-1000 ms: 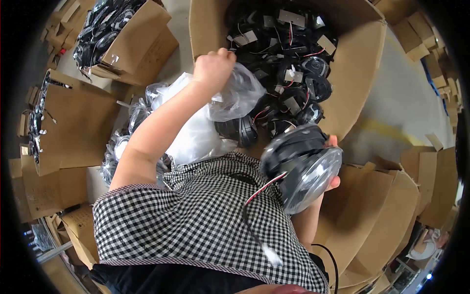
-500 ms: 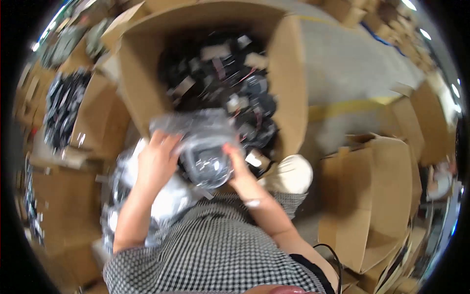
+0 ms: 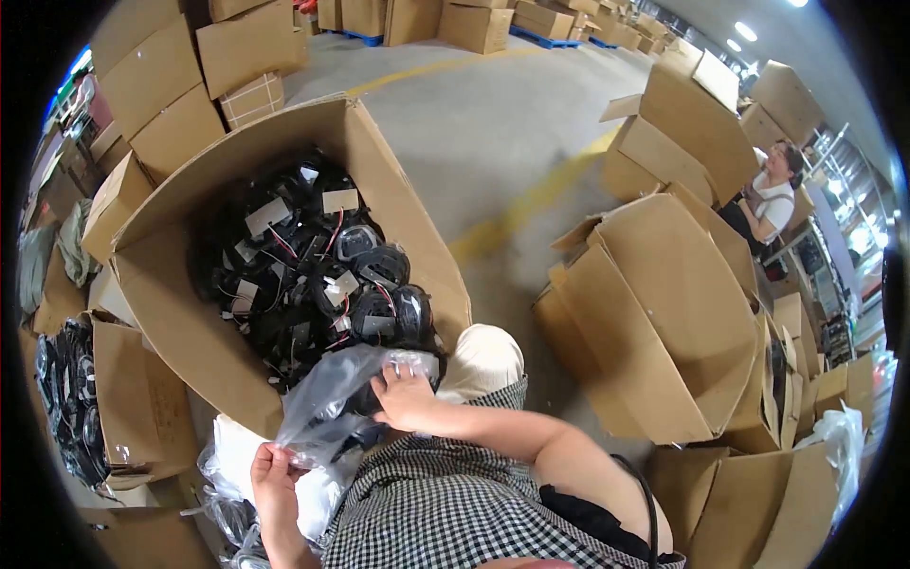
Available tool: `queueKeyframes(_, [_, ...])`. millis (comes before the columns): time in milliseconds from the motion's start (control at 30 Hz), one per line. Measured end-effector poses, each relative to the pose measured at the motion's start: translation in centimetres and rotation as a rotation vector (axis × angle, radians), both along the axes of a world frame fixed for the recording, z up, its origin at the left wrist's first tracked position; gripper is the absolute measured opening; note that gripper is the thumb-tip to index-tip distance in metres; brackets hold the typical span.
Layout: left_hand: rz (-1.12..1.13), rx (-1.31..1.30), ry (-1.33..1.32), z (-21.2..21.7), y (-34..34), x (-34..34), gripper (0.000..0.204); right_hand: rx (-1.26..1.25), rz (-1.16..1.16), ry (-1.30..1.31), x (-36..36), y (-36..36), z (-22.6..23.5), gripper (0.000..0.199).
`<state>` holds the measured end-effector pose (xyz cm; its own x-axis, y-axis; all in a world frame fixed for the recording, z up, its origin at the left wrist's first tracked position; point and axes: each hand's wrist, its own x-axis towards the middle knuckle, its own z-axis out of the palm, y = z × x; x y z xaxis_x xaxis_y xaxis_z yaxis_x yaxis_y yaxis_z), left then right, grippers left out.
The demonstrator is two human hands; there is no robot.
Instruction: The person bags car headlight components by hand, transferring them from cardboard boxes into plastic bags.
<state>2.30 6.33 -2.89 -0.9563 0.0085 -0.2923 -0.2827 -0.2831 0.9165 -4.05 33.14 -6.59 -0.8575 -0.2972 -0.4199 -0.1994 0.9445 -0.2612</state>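
Note:
A clear plastic bag is stretched between my two hands, over the near edge of a big cardboard box. Dark contents show through its film, but I cannot make out their shape. My left hand is closed, pinching the bag's lower left end between thumb and fingers. With bent fingers my right hand grips the bag's other end, by my knee. Inside the cardboard box lies a heap of coiled black cables, several with pale tags and red and white wire ends.
Bundled clear plastic lies left of my lap. An open carton of black bagged items stands at far left. Large open cartons fill the right side. A person is beyond them. Yellow lines mark the grey floor.
The view has swung right, so the box appears farther left. My hands have drawn apart, the left one now lower, and the bag that was bunched around a round dark item is stretched out.

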Motion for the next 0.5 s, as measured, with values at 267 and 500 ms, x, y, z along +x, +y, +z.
queueKeyframes(267, [0.099, -0.568, 0.144, -0.7, -3.9, -1.1, 0.013, 0.031, 0.521, 0.252, 1.9, 1.3, 7.7, 0.033])
queueKeyframes(500, [-0.388, -0.159, 0.548, 0.5, 3.3, -1.7, 0.049, -1.874, 0.038, -0.344, -1.7, -0.7, 9.3, 0.076])
